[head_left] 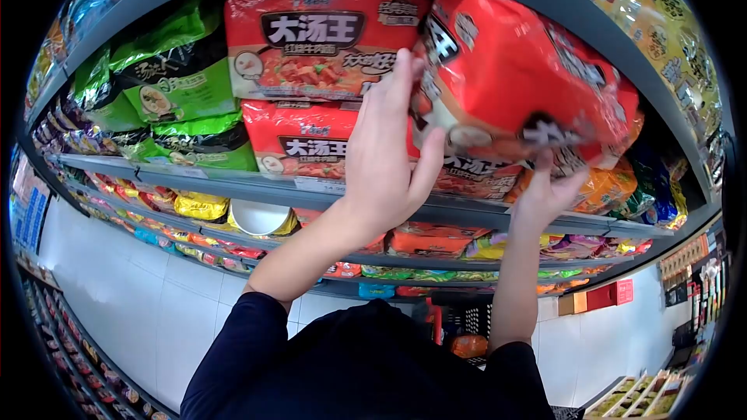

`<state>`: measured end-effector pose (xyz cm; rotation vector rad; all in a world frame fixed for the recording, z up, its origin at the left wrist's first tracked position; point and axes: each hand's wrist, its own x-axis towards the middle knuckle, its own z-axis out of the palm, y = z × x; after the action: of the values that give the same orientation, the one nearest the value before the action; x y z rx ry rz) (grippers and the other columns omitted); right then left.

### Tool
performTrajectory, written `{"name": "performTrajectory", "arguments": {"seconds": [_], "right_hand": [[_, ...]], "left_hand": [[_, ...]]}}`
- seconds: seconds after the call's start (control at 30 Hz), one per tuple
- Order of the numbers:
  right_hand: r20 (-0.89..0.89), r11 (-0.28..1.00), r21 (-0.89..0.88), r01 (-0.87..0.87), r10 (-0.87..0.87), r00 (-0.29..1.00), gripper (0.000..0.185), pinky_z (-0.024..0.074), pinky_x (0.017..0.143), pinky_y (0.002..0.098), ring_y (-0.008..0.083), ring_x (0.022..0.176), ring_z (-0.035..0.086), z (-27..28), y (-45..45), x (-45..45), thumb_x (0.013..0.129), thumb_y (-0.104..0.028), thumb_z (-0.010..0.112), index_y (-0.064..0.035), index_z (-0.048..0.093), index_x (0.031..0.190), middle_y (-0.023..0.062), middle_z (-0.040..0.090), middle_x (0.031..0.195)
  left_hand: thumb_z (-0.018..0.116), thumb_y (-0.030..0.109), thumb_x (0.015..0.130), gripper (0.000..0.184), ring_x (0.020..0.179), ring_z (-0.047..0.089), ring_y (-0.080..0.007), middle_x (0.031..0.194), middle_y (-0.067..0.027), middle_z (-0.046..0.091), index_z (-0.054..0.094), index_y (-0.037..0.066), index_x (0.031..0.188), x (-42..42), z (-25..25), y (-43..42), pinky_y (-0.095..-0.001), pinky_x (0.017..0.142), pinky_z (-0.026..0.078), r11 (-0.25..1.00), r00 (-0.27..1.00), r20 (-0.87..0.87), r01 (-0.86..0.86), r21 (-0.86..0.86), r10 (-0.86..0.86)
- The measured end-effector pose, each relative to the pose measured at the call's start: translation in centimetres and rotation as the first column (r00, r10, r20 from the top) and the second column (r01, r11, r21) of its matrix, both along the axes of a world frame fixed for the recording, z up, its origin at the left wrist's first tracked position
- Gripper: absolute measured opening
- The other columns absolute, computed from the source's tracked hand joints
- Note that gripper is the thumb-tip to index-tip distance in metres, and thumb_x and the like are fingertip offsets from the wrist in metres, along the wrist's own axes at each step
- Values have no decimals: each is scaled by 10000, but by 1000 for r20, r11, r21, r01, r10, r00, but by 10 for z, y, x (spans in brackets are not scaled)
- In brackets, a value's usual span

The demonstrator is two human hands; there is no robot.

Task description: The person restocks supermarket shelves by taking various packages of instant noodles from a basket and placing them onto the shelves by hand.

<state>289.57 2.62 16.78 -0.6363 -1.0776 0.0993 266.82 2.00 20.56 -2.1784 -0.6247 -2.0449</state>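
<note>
A large red noodle pack (513,62) sits tilted on the upper shelf, its front turned partly sideways. My left hand (389,140) is upright at the pack's left edge, fingers stretched and thumb apart. Under the pack's lower front edge is my right hand (545,187), its fingertips touching the pack from below. Left of it stands another red noodle pack (315,39), stacked on a lower red pack (299,140). More red packs show beneath the tilted one, partly hidden by my hands.
Green noodle packs (175,85) fill the shelf's left part; orange packs (611,187) lie at the right. The grey shelf edge (257,187) runs below. Lower shelves hold a white bowl (259,218) and colourful packs. A black basket (467,319) stands near my body.
</note>
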Motion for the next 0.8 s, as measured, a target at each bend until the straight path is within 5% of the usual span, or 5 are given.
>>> {"name": "performTrajectory", "arguments": {"seconds": [0.23, 0.37, 0.47, 0.6, 0.8], "right_hand": [[55, 990, -89, 106, -101, 993, 692, 398, 994, 328, 193, 1121, 538, 28, 14, -16, 846, -229, 770, 3, 357, 1350, 122, 536, 1265], [29, 983, -175, 58, -54, 998, 622, 411, 970, 321, 179, 1093, 548, 21, 12, -13, 849, -205, 762, 1, 393, 1305, 109, 563, 1227], [9, 964, -250, 91, -91, 996, 575, 420, 956, 315, 182, 1065, 565, 35, 9, -24, 855, -179, 741, 17, 415, 1287, 117, 591, 1183], [239, 919, -214, 330, -278, 930, 660, 427, 959, 334, 233, 1054, 591, 47, 34, -14, 844, -232, 750, 55, 386, 1314, 152, 612, 1163], [166, 965, -200, 167, -134, 977, 660, 438, 942, 316, 201, 1054, 592, 40, 40, -9, 843, -234, 754, 47, 392, 1317, 142, 620, 1154]], "left_hand": [[694, 2, 777, 698, 1240, 446, -504, 1393, -354, 347, 341, -38, 1378, 13, -2, 9, -461, 1010, 423, 981, 973, -130, -194, -9, 191], [698, -1, 773, 734, 1162, 445, -410, 1355, -275, 389, 336, -30, 1411, 11, 2, -1, -429, 896, 459, 937, 917, -198, -348, 28, 347], [697, 43, 822, 685, 1150, 460, -394, 1300, -243, 406, 355, -40, 1410, 14, -1, 9, -422, 937, 429, 954, 933, -209, -301, -12, 292], [688, 41, 815, 713, 1252, 422, -426, 1388, -287, 354, 309, -74, 1407, 20, 1, 5, -466, 987, 428, 968, 955, -193, -242, -67, 226], [689, 48, 818, 668, 1393, 235, -496, 1503, -310, 213, 363, -56, 1392, 27, -26, 7, -519, 1102, 310, 950, 907, -310, -312, -35, 286]]}}
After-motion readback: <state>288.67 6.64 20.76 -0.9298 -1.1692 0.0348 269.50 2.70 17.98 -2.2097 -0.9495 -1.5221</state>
